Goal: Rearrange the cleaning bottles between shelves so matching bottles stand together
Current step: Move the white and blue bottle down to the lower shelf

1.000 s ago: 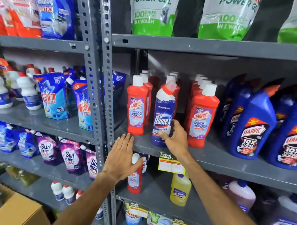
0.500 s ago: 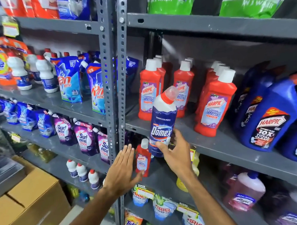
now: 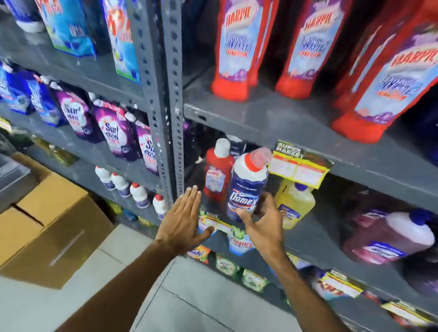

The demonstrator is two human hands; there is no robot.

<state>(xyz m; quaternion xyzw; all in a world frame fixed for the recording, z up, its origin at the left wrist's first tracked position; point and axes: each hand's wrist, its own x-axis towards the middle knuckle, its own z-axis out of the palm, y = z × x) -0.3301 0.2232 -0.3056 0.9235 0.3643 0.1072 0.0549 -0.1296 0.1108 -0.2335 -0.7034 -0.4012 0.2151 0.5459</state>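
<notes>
My right hand (image 3: 264,220) grips a blue-and-white Domex bottle (image 3: 247,183) with a red cap by its lower part, holding it in front of the lower shelf (image 3: 313,233). Just behind it on that shelf stand a small red Harpic bottle (image 3: 217,174) and a yellow bottle (image 3: 296,204). My left hand (image 3: 184,218) is flat with fingers spread, beside the grey upright post (image 3: 160,118), holding nothing. Several large red Harpic bottles (image 3: 242,41) stand on the shelf above (image 3: 273,118).
Purple Surf Excel pouches (image 3: 116,131) and blue pouches fill the left shelves, with small white bottles (image 3: 122,184) below. Cardboard boxes (image 3: 47,223) sit on the floor at left. A pink jug (image 3: 389,236) lies at right. Yellow price tags (image 3: 298,167) hang from shelf edges.
The Domex bottle has come off the red Harpic shelf and down to the lower shelf level in my right hand. The view has tilted downward; my left hand stays spread.
</notes>
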